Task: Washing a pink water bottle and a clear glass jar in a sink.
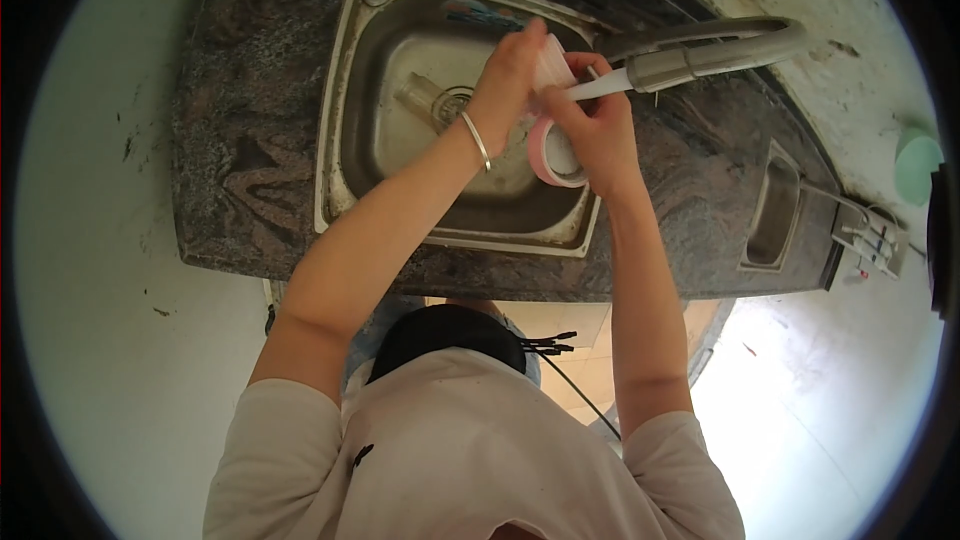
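Note:
Above the right part of the steel sink (335,120), my left hand (510,70) is closed round a pale pinkish-white cup-like piece (551,62). My right hand (608,135) is closed beside it, gripping a round piece with a pink rim (541,148) and a whitish inside, perhaps a lid. The two pieces nearly meet, and my fingers hide where they touch. From the grey faucet (690,65) a white streak (598,87), apparently running water, reaches my right fingers. A silver bangle (476,143) circles my left wrist.
Near the drain (455,105) lies a clear, glass-like object (418,100). Something blue (480,14) rests at the sink's far wall. Dark patterned stone countertop (245,120) surrounds the sink. A smaller basin (775,215) is set in at the right, and a green container (917,165) stands beyond.

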The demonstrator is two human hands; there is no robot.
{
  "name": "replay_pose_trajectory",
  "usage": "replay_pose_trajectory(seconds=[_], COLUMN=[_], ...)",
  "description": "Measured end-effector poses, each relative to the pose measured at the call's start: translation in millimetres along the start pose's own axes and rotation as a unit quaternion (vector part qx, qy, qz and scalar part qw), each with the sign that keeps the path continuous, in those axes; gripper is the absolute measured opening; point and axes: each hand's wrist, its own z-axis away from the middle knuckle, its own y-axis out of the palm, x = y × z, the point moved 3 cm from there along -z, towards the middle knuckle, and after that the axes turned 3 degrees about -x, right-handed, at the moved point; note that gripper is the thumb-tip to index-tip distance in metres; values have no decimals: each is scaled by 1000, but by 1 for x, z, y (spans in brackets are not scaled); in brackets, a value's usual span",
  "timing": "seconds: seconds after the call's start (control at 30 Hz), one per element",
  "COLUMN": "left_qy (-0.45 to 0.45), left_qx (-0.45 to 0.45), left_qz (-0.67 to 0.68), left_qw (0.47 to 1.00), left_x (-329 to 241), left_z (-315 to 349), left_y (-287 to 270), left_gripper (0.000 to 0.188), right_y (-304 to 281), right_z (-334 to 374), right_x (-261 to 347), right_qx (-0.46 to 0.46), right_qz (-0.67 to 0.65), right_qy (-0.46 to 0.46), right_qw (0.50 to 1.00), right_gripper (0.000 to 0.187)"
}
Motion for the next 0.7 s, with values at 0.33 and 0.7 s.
replay_pose_trajectory(seconds=[0.33,0.7], left_qy=[37,-57], left_qx=[-51,2], left_qz=[137,299], left_qw=[989,953], left_x=[18,20], left_z=[5,8], left_y=[18,-5], left_gripper=[63,52], right_y=[2,-3], right_z=[-2,-3], right_x=[0,-1], right_qx=[-38,-54], right_qz=[23,-302], right_qy=[-53,117], right_qw=[998,945], right_gripper=[18,34])
